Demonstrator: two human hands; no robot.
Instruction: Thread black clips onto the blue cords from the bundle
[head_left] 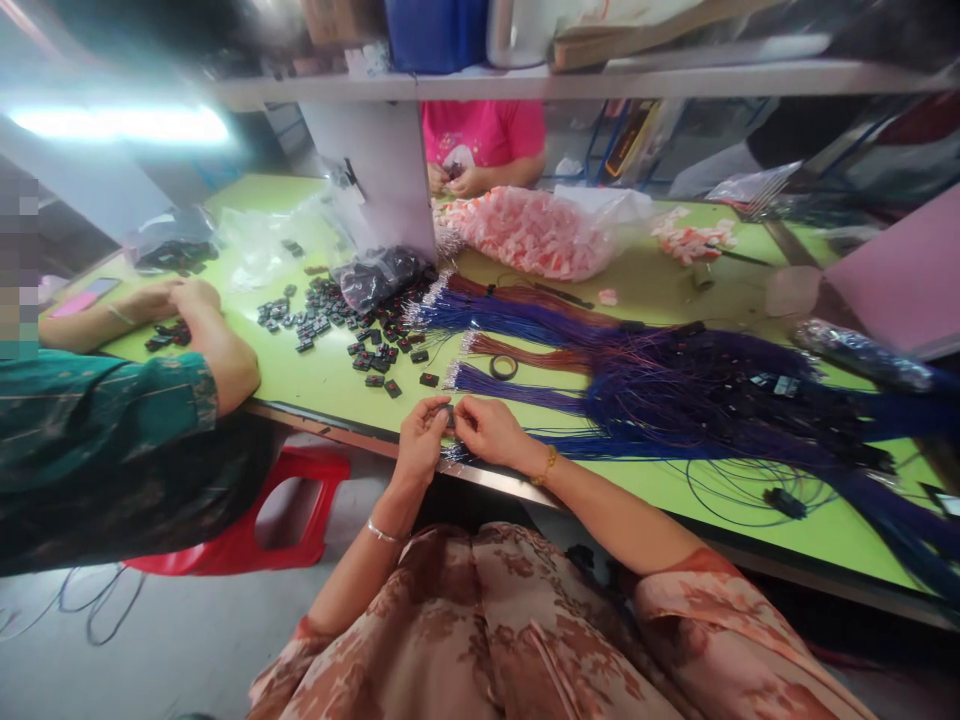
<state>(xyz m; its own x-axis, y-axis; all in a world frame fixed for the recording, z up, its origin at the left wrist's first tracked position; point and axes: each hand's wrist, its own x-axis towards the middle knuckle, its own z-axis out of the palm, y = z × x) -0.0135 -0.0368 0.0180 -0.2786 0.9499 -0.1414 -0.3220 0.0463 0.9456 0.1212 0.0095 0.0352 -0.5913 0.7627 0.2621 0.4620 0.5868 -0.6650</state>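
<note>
My left hand is closed round a small black connector at the table's front edge. Beside it, my right hand has its fingers pressed together at the same connector; whether it also pinches a wire is too small to tell. Just beyond my hands lie bundles of blue wires and brown wires with pale tips. A roll of black tape rests between them. Many loose black connectors are scattered to the left, near a plastic bag of dark parts.
A person in a green sleeve sits at the left by a red stool. Across the table is a person in a pink shirt, behind a bag of pink pieces. Tangled dark wires cover the right; a shelf runs above.
</note>
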